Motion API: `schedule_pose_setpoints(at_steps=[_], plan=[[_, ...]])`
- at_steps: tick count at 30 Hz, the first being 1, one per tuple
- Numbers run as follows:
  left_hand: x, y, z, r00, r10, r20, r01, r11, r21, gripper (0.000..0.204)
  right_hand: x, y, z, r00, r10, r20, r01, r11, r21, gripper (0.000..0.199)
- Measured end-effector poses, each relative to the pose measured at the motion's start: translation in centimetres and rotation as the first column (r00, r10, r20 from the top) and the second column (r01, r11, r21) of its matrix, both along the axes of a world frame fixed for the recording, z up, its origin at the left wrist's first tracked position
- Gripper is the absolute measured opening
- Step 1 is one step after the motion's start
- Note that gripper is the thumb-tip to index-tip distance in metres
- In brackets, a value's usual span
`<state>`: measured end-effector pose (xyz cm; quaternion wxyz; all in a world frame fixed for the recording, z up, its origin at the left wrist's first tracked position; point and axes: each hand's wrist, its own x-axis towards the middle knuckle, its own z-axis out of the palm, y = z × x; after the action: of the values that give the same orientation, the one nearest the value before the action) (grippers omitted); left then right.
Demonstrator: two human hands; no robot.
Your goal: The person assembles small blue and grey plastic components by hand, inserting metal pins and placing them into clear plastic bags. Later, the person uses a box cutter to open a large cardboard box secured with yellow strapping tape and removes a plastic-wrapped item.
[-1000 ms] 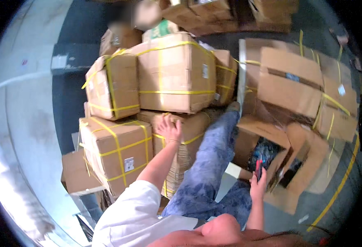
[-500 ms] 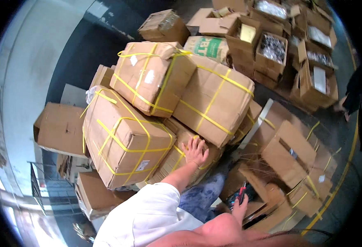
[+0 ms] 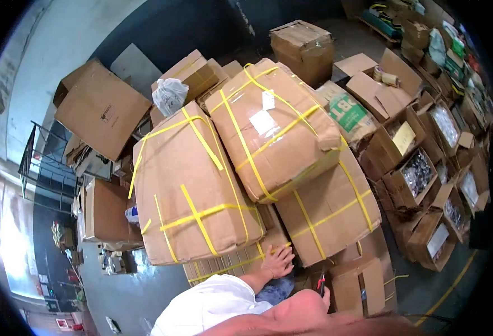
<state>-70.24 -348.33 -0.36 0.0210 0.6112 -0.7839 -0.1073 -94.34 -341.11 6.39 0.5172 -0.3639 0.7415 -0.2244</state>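
Note:
My left hand lies with fingers spread on the edge of a lower carton, close to its yellow strap. Nothing shows in its grip. Near the lower edge, my right hand is closed on a red-and-black hand tool with a narrow tip pointing up; its exact kind is unclear. Above the lower carton rest a large strapped carton on the left, another strapped carton at the top and a third strapped carton on the right. Yellow straps cross all of them.
Opened cardboard with a slot lies right of my right hand. Open boxes of clear-wrapped goods crowd the right side, near a printed sack. A dark metal rack stands left, beside a big open carton.
The view has swung up and left, so the stack sits lower and more floor and rack show. My left hand stays on the lower carton, and my right hand still holds the tool.

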Motion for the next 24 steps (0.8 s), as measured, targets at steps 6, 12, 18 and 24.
schedule_pose_setpoints(at_steps=[6, 12, 18, 24], plan=[[0.2, -0.8, 0.6, 1.0, -0.025, -0.012, 0.027, 0.956, 0.292, 0.051, -0.3, -10.8, 2.8, 0.994, 0.106, -0.001, -0.106, 0.993, -0.054, 0.042], [-0.9, -1.5, 1.8, 0.975, 0.206, -0.079, -0.17, 0.931, 0.322, 0.047, -1.1, -13.1, 7.1, 0.995, 0.088, 0.047, -0.089, 0.996, 0.005, 0.042], [-13.6, -12.2, 6.0, 0.877, 0.176, -0.446, -0.081, 0.971, 0.224, 0.049, -8.2, -5.9, 5.2, 0.974, -0.135, -0.18, 0.13, 0.991, -0.041, 0.045], [-16.5, -25.6, 8.9, 0.979, 0.117, -0.165, 0.029, 0.728, 0.685, 0.106, -8.0, -8.2, 11.6, 0.936, -0.223, -0.272, 0.203, 0.974, -0.1, 0.041]])
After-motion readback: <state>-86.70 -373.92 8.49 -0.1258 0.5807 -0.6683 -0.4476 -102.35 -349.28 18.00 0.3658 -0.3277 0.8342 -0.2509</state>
